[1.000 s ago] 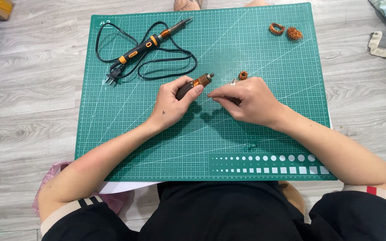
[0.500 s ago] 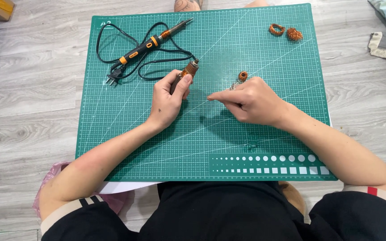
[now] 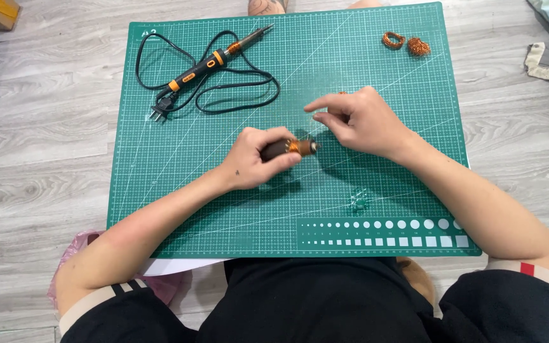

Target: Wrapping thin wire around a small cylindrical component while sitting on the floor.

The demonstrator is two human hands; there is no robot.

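Now you sit before a green cutting mat [image 3: 179, 190] spread on the grey wood floor [image 3: 39, 127]. Up at its far left lies a black-and-orange soldering iron [image 3: 208, 65], its black cord [image 3: 243, 95] looped beside it. Your left hand [image 3: 255, 159] is curled around a dark motor rotor with copper windings [image 3: 290, 148], held level near the middle of the mat. Your right hand [image 3: 360, 121] hovers just beyond it, fingers loosely bent, forefinger pointing left; whether it pinches anything you cannot tell. Two small copper wire coils [image 3: 406, 43] rest at the mat's far right corner.
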